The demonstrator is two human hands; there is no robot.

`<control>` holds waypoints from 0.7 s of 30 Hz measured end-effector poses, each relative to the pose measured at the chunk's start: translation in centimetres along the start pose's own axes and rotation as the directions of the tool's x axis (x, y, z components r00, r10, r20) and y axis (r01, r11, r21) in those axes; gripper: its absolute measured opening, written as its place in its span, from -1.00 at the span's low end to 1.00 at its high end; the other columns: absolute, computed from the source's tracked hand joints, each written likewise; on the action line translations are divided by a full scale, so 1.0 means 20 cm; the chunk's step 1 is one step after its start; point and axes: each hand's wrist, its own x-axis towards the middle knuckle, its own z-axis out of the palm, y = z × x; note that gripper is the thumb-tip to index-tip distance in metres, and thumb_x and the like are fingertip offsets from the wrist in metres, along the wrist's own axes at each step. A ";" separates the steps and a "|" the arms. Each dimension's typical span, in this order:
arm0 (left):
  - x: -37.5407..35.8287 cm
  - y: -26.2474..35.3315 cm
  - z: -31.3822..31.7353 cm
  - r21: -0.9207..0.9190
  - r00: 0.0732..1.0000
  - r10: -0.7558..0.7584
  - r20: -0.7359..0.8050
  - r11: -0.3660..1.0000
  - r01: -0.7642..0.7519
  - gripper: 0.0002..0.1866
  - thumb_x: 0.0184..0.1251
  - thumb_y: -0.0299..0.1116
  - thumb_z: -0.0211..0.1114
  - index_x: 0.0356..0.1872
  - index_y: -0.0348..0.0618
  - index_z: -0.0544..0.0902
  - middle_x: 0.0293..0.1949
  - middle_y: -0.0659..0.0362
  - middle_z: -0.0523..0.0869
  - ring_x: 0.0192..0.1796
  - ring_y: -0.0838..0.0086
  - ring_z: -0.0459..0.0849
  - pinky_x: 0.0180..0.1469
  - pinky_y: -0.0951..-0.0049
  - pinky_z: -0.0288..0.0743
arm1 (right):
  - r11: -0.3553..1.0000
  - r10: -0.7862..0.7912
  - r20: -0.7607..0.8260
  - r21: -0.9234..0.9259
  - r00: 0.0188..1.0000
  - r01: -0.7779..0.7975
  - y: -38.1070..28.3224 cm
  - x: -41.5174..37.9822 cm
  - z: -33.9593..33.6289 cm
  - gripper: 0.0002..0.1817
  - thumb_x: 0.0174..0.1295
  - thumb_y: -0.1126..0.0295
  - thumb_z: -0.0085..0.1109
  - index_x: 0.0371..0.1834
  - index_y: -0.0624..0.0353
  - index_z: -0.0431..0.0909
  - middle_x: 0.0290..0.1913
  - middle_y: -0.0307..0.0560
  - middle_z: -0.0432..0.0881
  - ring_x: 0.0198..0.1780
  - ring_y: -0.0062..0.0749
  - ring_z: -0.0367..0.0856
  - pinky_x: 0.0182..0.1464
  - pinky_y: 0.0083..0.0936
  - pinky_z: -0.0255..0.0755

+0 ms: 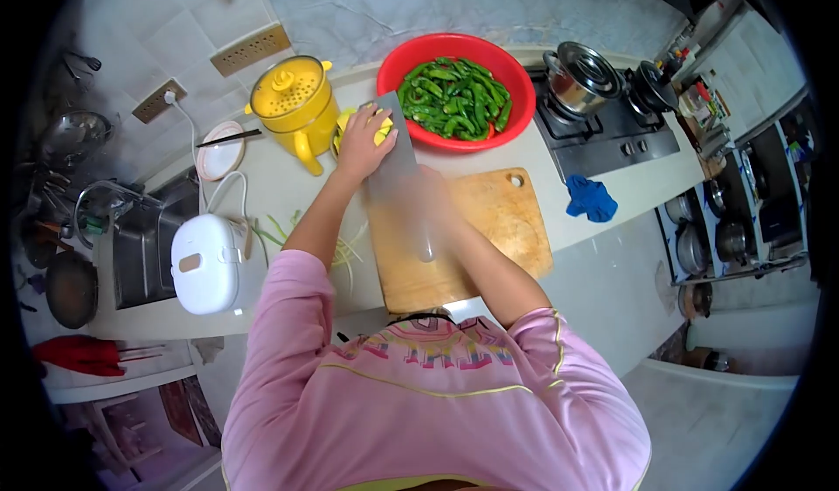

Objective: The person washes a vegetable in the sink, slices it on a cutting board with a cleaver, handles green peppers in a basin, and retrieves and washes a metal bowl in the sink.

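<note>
A wide cleaver (398, 154) slants over the far left corner of the wooden cutting board (502, 215), its blade pointing away from me. My right hand (426, 198), smeared by motion, is wrapped round the handle, whose end sticks out below it. My left hand (360, 148) lies at the blade's left side, its fingers curled over yellow cut pieces (383, 130) against the metal. More yellow pieces (344, 120) show just left of those fingers, in a container mostly hidden by the hand.
A red basin (523, 111) of green peppers (459, 97) stands behind the board. To the left are a yellow pot (293, 111), a white appliance (205, 264), and thin peelings (345, 250). On the right sit a blue cloth (590, 198) and a gas stove (603, 146) with a steel pot (581, 84).
</note>
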 end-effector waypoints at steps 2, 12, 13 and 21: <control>-0.03 -0.10 0.06 -0.065 0.999 -0.047 0.013 0.997 0.048 -0.54 0.19 -0.12 0.23 0.09 -0.10 0.53 0.16 -0.08 0.47 0.22 0.02 0.37 0.28 0.08 0.20 | 0.945 -0.191 0.065 -0.259 0.979 0.202 0.12 0.10 0.02 -0.90 0.26 0.53 -0.03 -0.20 0.28 0.38 -0.53 -0.16 0.47 -0.74 -0.55 0.40 -0.72 -0.59 0.31; -0.05 -0.26 0.20 0.050 0.995 -0.066 -0.075 0.996 0.070 -0.70 0.24 -0.20 0.20 -0.11 -0.19 0.57 -0.02 -0.02 0.57 0.08 0.07 0.49 0.13 0.14 0.33 | 0.954 0.097 -0.127 -0.270 0.987 -0.129 -0.22 -0.11 -0.06 -0.85 0.25 0.54 -0.05 -0.15 0.34 0.41 -0.49 -0.07 0.52 -0.65 -0.49 0.49 -0.57 -0.51 0.39; -0.05 -0.25 0.20 0.069 0.994 -0.082 -0.066 0.994 0.087 -0.70 0.24 -0.20 0.21 -0.13 -0.19 0.58 -0.02 -0.01 0.57 0.07 0.07 0.49 0.12 0.15 0.34 | 0.932 0.025 -0.111 -0.358 0.994 -0.063 -0.16 -0.10 -0.08 -0.85 0.26 0.53 -0.05 -0.15 0.33 0.41 -0.49 -0.08 0.52 -0.65 -0.50 0.48 -0.57 -0.52 0.38; 0.00 -0.16 0.15 0.154 0.993 -0.116 0.008 0.981 0.114 -0.64 0.29 -0.13 0.15 -0.04 -0.16 0.61 0.09 -0.02 0.50 0.11 0.09 0.44 0.18 0.18 0.29 | 0.989 0.144 -0.173 0.009 0.974 -0.145 -0.16 -0.27 -0.15 -0.87 0.27 0.55 -0.06 -0.15 0.30 0.41 -0.53 -0.19 0.46 -0.65 -0.59 0.42 -0.60 -0.61 0.33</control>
